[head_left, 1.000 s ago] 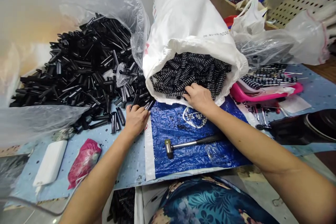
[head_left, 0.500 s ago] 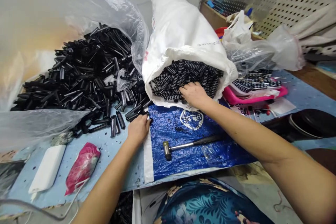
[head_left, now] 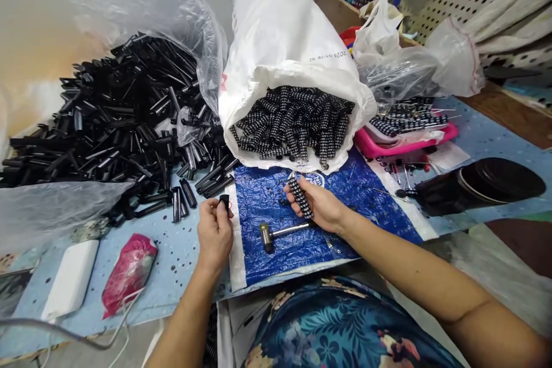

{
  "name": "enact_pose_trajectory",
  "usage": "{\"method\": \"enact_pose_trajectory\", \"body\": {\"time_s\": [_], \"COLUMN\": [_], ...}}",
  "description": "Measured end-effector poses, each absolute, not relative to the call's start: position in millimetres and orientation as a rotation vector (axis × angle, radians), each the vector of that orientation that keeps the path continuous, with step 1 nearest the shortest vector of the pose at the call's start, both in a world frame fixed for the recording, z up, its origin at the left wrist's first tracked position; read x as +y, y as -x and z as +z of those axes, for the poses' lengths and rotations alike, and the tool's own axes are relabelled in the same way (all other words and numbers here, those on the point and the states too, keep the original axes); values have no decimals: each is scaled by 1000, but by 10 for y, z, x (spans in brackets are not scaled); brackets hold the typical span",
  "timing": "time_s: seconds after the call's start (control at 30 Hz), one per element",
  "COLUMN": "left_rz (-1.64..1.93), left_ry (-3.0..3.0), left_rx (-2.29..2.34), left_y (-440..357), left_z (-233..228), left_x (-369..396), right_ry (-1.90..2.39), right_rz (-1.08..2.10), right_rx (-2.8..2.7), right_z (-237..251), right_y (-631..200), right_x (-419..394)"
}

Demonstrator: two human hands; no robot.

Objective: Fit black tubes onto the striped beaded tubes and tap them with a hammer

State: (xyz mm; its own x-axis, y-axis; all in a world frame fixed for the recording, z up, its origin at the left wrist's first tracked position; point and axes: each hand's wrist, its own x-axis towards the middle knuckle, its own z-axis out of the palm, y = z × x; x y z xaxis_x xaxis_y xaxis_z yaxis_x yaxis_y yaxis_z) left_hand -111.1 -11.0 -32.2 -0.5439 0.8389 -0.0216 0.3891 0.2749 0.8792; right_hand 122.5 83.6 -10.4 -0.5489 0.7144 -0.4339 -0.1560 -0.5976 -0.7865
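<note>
Left hand (head_left: 214, 231): pinching a short black tube (head_left: 223, 202) | Right hand (head_left: 318, 206): gripping a dotted black stick (head_left: 300, 198) | Hammer (head_left: 279, 232): lying between them on blue sheet (head_left: 267, 198)

A blue speckled table (head_left: 181, 253) carries a blue mat (head_left: 302, 241) with a small hammer (head_left: 276, 233) lying on it. Left lie a heap of black tubes (head_left: 121, 121), a white pad (head_left: 71, 279) and a pink pouch (head_left: 129, 273). Behind the mat lies a white sack (head_left: 280, 40); right, a pink tray (head_left: 405, 146) and black lids (head_left: 483, 184).
</note>
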Motion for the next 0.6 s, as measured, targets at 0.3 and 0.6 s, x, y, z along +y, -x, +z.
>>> {"method": "enact_pose_trajectory", "body": {"time_s": [0.3,0.6], "left_rz": [1286,1385], "left_ry": [-608,-832], "left_rx": [1330,1387], "left_y": [244,-41], "left_z": [-26,-25], "left_x": [-225,-99], "right_ry": [970,1060], "right_rz": [2010,1698], "right_rx": [-920,-950], "right_z": [-51,-26], "right_y": [-1147,-985], "right_x": [519,392]}}
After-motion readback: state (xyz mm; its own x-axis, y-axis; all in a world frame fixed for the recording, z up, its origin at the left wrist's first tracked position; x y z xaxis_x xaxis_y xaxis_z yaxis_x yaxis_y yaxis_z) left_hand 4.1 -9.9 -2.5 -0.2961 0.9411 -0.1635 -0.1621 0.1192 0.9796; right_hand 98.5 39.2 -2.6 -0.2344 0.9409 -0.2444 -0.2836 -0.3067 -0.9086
